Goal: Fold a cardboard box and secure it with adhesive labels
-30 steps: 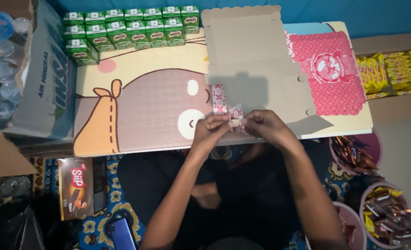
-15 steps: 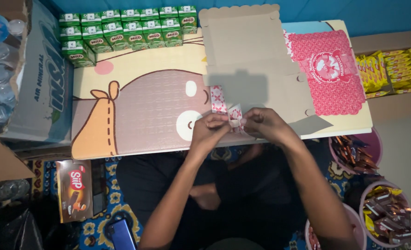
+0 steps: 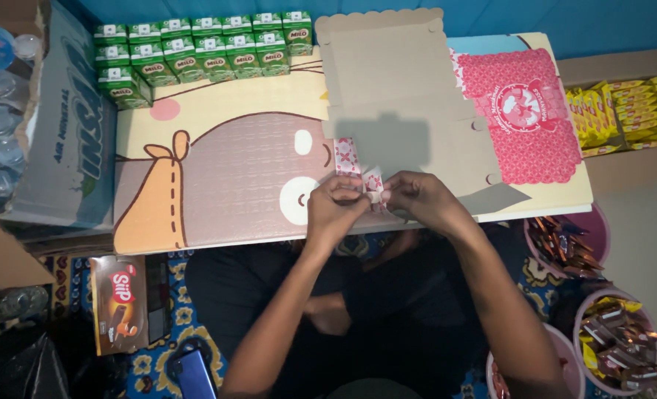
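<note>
Both hands, left hand [image 3: 334,207] and right hand [image 3: 424,201], meet at the near edge of the surface [image 3: 225,177], fingers pinched shut on a small pink-and-white folded card piece [image 3: 373,183]. It looks light, thin and easily creased; best held by its edges.

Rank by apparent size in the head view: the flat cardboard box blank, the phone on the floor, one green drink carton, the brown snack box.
1. flat cardboard box blank
2. brown snack box
3. phone, partly cut off, so unsure against the next
4. green drink carton

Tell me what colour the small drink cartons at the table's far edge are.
Green, seen in the head view: drink cartons.
</note>
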